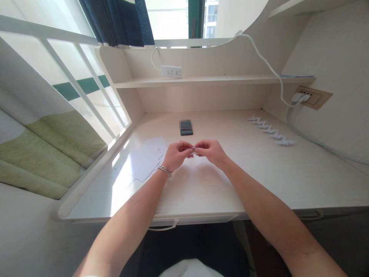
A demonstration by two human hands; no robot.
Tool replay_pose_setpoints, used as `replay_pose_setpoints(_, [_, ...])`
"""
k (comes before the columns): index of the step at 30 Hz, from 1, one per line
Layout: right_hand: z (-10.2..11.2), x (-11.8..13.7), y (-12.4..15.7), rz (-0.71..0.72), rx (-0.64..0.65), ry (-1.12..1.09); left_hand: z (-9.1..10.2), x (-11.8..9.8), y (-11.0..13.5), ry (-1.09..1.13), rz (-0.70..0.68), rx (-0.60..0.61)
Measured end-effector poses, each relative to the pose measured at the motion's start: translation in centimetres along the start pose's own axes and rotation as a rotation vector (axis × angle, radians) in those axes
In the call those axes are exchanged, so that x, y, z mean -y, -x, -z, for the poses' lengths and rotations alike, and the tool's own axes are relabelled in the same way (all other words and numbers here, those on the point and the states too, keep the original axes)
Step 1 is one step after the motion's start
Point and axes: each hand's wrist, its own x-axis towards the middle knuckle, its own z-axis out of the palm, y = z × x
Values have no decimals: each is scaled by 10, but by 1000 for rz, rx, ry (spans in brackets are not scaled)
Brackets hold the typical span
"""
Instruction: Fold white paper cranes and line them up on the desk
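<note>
- From my remote seat I see the left hand point(176, 154) curled, with thumb and fingertips pinched onto a small folded paper point(194, 148).
- The right hand point(212, 152) meets it from the other side, its fingertips pinched on the same small folded paper, so the two hands touch at the tips.
- The small folded paper sits between the two sets of fingertips, held just above the desk point(259, 177). It is mostly hidden by the fingers, and I cannot tell its shape.
- A ring point(178, 144) shows on a finger of the left hand, and a chain bracelet point(165, 171) circles its wrist.
- Just to the outer side of the left hand, flat white sheets point(144, 159) lie on the desk, partly in bright sunlight, and the wrist hangs over their near edge.
- Beyond both hands, a little nearer the left one, a dark phone point(186, 127) lies flat on the desk.
- Well beyond the right hand and off to its outer side, a row of small folded paper figures point(271, 130) runs along the desk.
- Farther out past that row, a plug sits in a wall socket point(313, 97), and a white cable point(265, 61) climbs from it.
- High beyond the left hand, a white power strip point(172, 71) rests on the shelf point(216, 80).
</note>
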Motion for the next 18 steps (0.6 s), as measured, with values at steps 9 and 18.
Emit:
replay_pose_setpoints(9, [-2, 5, 2, -86, -43, -124, -2, -3, 1, 38, -13, -24])
replay_pose_setpoints(18, [-1, 3, 0, -49, -9, -133, -1, -4, 1, 40, -41, -13])
